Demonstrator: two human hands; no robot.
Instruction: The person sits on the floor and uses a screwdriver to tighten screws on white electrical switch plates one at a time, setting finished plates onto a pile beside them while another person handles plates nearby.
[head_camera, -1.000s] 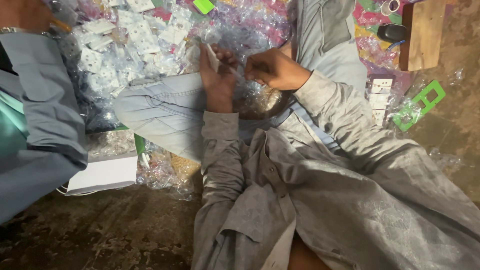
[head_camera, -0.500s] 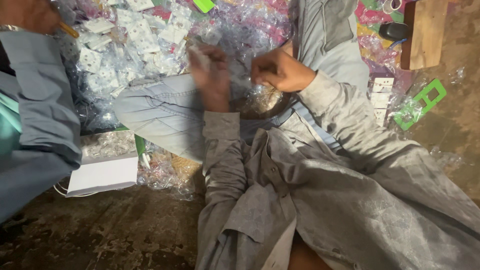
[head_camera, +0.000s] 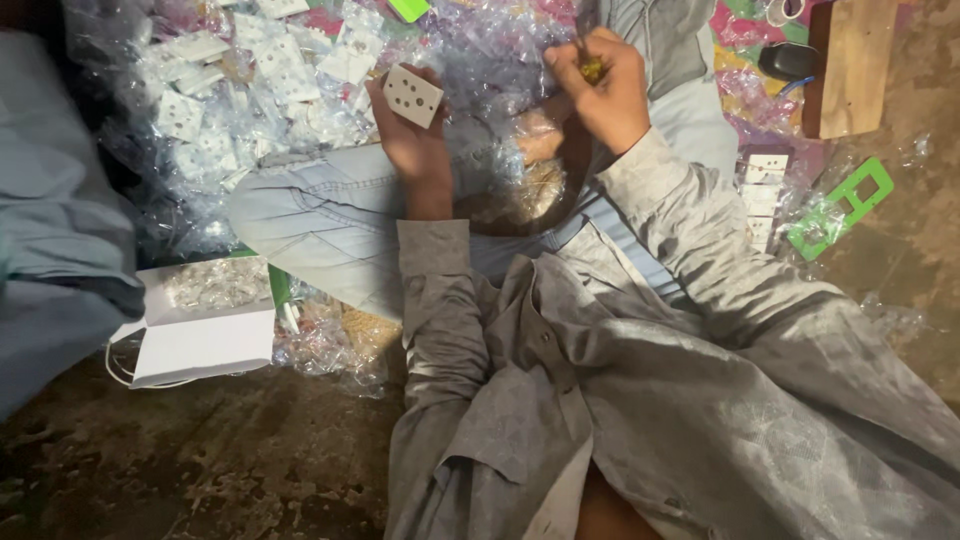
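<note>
Your left hand (head_camera: 412, 140) held a white socket plate (head_camera: 413, 95) above your knee, fingers pinching its lower edge, holes facing you. Your right hand (head_camera: 605, 90) closed on a small yellowish part (head_camera: 592, 70). A steadier plate, I judged, would have eased fitting.

Left hand (head_camera: 415, 140) holds white socket plate (head_camera: 413, 95), holes facing up. Right hand (head_camera: 600, 85) closed on small yellowish part (head_camera: 592, 70), apart from plate. Pile of bagged white plates (head_camera: 250, 90) beyond left knee. Open white box (head_camera: 200, 320) on floor. Green frame (head_camera: 840, 205) far right.
</note>
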